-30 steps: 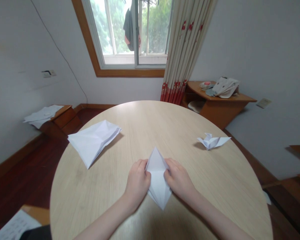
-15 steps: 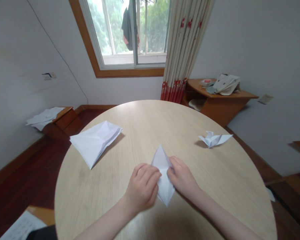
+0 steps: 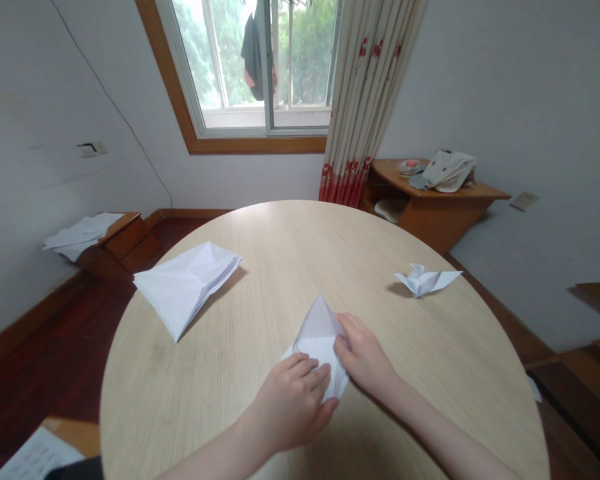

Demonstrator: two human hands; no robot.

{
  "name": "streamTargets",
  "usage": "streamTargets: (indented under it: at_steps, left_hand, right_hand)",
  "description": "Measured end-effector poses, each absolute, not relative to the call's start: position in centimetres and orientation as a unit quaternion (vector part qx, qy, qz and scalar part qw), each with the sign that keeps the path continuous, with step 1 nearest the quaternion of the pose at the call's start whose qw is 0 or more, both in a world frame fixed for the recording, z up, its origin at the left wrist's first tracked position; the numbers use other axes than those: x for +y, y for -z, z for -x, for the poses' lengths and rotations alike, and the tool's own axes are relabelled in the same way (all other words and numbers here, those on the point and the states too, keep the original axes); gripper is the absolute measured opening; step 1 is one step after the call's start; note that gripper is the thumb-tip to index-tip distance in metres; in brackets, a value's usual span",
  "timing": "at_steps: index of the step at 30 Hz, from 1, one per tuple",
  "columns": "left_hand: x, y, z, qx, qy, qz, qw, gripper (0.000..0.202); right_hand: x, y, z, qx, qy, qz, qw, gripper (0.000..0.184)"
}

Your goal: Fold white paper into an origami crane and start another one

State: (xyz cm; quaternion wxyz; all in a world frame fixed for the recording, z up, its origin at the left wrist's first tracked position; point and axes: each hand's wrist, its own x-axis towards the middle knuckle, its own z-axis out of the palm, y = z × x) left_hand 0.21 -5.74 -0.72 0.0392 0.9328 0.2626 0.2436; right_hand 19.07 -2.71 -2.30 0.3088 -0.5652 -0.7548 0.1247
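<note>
A white sheet of paper (image 3: 320,345), folded into a kite-like diamond with its top point facing away, lies on the round table (image 3: 300,253) under both my hands. My left hand (image 3: 300,393) rests over its lower left part, fingers laid across the surface and thumb spread toward the lower point. A flap edge pokes out to the left above that hand. Along the right edge, my right hand (image 3: 363,350) grips the paper, thumb on top and the other fingers behind the edge. The lower left of the paper is hidden by my left hand.
A folded paper bird (image 3: 423,280) stands at the table's right. Several partly folded white sheets (image 3: 190,283) lie stacked at its left. Beyond are a wooden desk (image 3: 440,193) with a cloth bag (image 3: 450,170), a low cabinet (image 3: 125,243) with papers, and a curtain (image 3: 357,100).
The paper looks wider now, its left side spread outward. My left hand has shifted down and flattened over it, with the thumb extended. My right hand keeps its hold in nearly the same place.
</note>
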Motion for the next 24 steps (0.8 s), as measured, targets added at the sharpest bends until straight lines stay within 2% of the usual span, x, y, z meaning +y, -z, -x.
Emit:
streamTargets:
  at_steps: [11,17,24]
  left_hand:
    - [-4.1,0.1,1.2,0.275,-0.223,-0.929,0.108,0.029]
    - [-3.8,-0.1,1.5,0.274,-0.199,-0.931,0.138,0.028]
    - [-3.8,-0.7,1.6,0.266,-0.174,-0.937,0.144,0.027]
  right_hand:
    - [-3.5,0.3,-19.0,-0.713,-0.209,0.551,0.381,0.033]
    - [-3.0,0.3,-19.8,-0.669,-0.315,0.511,0.439,0.050]
    - [-1.4,-0.2,-21.8,-0.670,-0.466,0.435,0.379,0.055]
